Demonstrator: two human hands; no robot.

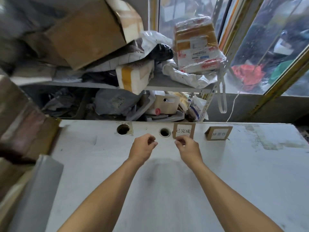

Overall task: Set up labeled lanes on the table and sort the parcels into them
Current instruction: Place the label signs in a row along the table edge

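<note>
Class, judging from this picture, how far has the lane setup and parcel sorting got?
Done: two cardboard signs, 已完成 and 异常件, stand at the table back edge. In hand: the right hand touches the first sign's bottom; the left hand holds nothing visible. Left: parcels remain on the shelf, unsorted.

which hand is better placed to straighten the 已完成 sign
Right. The right hand sits at the lower edge of the 已完成 sign, fingers curled right by it. The left hand is off to the side, nearer the table hole.
</note>
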